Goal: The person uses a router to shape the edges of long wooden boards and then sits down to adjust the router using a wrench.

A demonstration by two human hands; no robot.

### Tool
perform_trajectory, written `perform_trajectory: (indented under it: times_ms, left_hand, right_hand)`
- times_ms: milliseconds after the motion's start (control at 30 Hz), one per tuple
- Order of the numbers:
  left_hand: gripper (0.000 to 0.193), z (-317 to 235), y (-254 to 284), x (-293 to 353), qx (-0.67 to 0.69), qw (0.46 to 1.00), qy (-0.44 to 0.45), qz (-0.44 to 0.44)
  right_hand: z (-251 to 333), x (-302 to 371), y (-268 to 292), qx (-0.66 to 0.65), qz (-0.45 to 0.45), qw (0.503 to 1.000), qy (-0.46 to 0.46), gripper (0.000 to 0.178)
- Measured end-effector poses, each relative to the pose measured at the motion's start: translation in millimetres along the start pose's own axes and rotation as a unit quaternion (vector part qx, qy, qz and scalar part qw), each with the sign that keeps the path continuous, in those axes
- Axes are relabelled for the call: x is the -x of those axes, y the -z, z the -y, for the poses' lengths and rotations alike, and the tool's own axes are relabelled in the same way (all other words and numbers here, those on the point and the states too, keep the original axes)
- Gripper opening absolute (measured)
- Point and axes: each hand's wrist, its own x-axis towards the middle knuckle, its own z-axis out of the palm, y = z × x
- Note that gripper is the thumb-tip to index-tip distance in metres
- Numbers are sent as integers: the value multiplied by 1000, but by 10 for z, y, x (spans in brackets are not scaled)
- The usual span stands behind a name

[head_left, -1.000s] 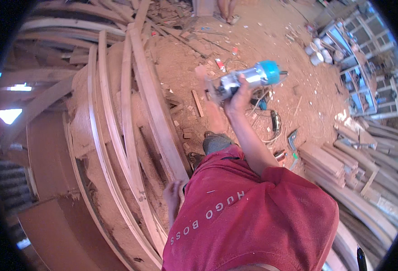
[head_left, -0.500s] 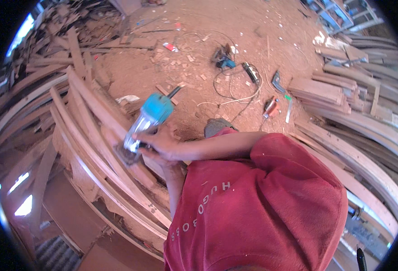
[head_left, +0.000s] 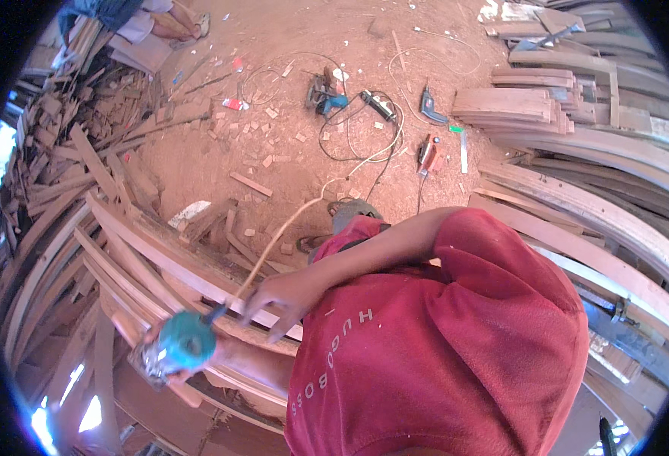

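Downward through the head view: left hand (head_left: pixel 169 363) wrapped shut around a teal-capped power tool (head_left: pixel 176 346), most likely a trimmer router, at about 7 o'clock of the picture, pressed onto a curved wooden rail (head_left: pixel 159 262) of the stacked bundle. Right hand (head_left: pixel 277 298) at 3 o'clock of the tool, nearer the picture's middle, fingers spread loose and resting on the same rail, gripping nothing. Rail's long axis running from 10 o'clock toward 4 o'clock, passing under both hands; tool's pale cord (head_left: pixel 289 220) leading off toward 1 o'clock across the sawdust floor (head_left: pixel 289 91). Left hand plainly the one on the tool. No containers visible; only more tools (head_left: pixel 327 95) and offcuts on the floor at 12 o'clock, more curved boards (head_left: pixel 577 197) at 2 o'clock.
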Motion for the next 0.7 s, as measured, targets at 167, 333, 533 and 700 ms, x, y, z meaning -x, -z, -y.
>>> perform_trajectory:
  times_ms: [167,333,533,700]
  left_hand:
    - [83,-161,-49,-148,-6,1000,-30,-4]
    - [81,-352,27,-322,-10,998,-66,-19]
    - [78,-404,-44,-665,14,997,-73,-11]
    - [76,-748,251,-903,12,993,-119,-21]
  right_hand:
    - [-373,1019,602,-432,-154,826,-329,101]
    - [-835,1108,1376,-638,-557,503,-171,71]
    - [-1134,3318,2957,-492,-716,467,163,27]
    - [-501,3411,3106,-309,-793,511,-119,34]
